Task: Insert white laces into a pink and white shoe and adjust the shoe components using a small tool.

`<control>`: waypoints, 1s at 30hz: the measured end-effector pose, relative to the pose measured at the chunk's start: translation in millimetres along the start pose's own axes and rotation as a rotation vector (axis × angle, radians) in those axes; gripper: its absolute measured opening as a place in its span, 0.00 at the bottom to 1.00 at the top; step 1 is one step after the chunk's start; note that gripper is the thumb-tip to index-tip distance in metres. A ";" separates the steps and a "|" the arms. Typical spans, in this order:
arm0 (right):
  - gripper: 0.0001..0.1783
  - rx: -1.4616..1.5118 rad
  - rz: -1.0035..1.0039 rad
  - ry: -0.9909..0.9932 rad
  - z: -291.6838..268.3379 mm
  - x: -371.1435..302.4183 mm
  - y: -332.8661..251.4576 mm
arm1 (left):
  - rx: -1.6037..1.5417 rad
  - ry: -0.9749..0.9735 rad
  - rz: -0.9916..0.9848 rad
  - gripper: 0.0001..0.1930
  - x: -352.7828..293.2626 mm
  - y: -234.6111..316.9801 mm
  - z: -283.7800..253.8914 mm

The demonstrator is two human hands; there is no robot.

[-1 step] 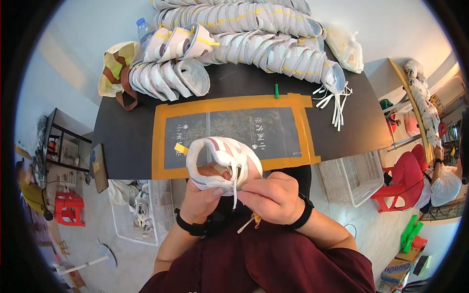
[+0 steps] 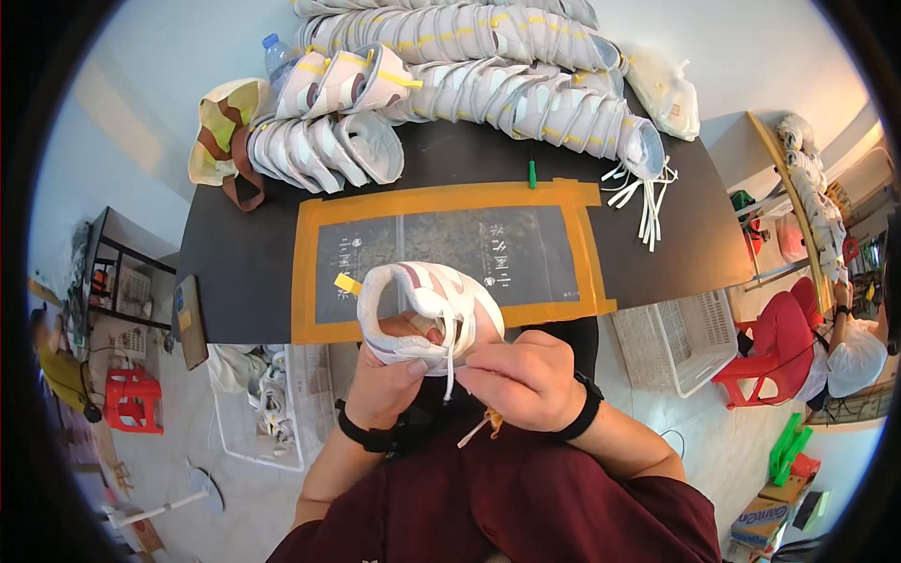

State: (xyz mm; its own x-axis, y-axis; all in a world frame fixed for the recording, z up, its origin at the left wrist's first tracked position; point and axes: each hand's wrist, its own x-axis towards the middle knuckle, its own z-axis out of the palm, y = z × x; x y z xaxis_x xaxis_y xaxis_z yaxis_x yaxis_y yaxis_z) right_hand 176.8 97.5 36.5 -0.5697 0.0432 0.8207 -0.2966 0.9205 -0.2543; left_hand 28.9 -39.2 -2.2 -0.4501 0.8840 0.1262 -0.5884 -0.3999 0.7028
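My left hand (image 2: 383, 387) grips a white shoe upper (image 2: 474, 305) with mauve panels, above the table's near edge. Its fingers reach inside the collar, and the thumb presses on the outside. A yellow pull tab (image 2: 347, 283) sticks out at the heel. One white lace (image 2: 450, 361) hangs from the eyelets. Against the near side of the upper, my right hand (image 2: 526, 375) is closed in a pinch; what lies between its fingertips is hidden. Beneath that hand juts a thin, pale-tipped piece with an orange-brown part (image 2: 492, 420).
Long rows of nested shoe uppers (image 2: 526, 98) lie across the back of the dark table (image 2: 657, 235). A green-handled tool (image 2: 532, 175) rests beyond the taped sheet (image 2: 450, 246). White crates (image 2: 680, 342) stand on the floor at both sides. Someone sits at the far right.
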 end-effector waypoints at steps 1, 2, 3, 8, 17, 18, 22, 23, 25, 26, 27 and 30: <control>0.22 0.004 0.005 0.020 -0.1 -1.1 -0.1 | -0.019 0.012 -0.001 0.14 0.8 -0.4 -1.2; 0.22 0.003 0.007 0.020 -0.9 -0.7 -0.9 | -0.020 0.013 -0.003 0.14 1.8 -0.1 -2.3; 0.21 -0.021 0.041 0.001 -1.7 0.4 -2.3 | -0.022 -0.013 -0.007 0.14 2.1 0.4 -4.2; 0.20 -0.022 0.047 -0.095 -1.4 6.3 -1.7 | 0.025 -0.058 -0.023 0.15 0.9 1.8 -1.1; 0.19 -0.052 -0.035 0.056 -5.0 -4.9 -4.2 | -0.013 -0.025 -0.050 0.15 -3.2 -0.8 1.2; 0.19 -0.054 -0.033 0.056 -4.8 -4.9 -4.6 | -0.009 -0.025 -0.046 0.15 -2.9 -1.8 1.6; 0.20 -0.006 -0.013 0.081 -0.5 -5.7 -6.2 | -0.009 -0.021 -0.002 0.16 -0.6 -8.0 -0.4; 0.21 0.010 -0.010 0.078 1.0 -6.4 -6.4 | -0.011 -0.022 -0.004 0.16 -0.3 -8.4 1.2; 0.22 0.013 0.012 0.058 3.9 -4.3 -5.9 | 0.001 0.126 -0.044 0.18 0.3 -6.9 8.3; 0.22 0.015 0.033 0.037 4.6 -3.3 -5.2 | 0.002 0.128 -0.045 0.18 0.9 -7.9 9.4; 0.22 0.020 0.033 0.037 4.4 -2.1 -6.0 | -0.012 0.171 -0.072 0.21 0.3 -8.8 10.2; 0.27 -0.001 0.149 -0.175 4.7 0.3 -8.6 | 0.004 0.212 -0.111 0.26 2.9 -8.1 14.5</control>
State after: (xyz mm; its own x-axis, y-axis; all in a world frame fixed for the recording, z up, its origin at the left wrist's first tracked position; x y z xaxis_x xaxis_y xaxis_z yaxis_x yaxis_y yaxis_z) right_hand 175.5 87.8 36.6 -0.7316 0.1102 0.6727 -0.1985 0.9097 -0.3649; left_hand 42.1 -29.9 2.6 -0.5136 0.8520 -0.1015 -0.6398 -0.3015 0.7070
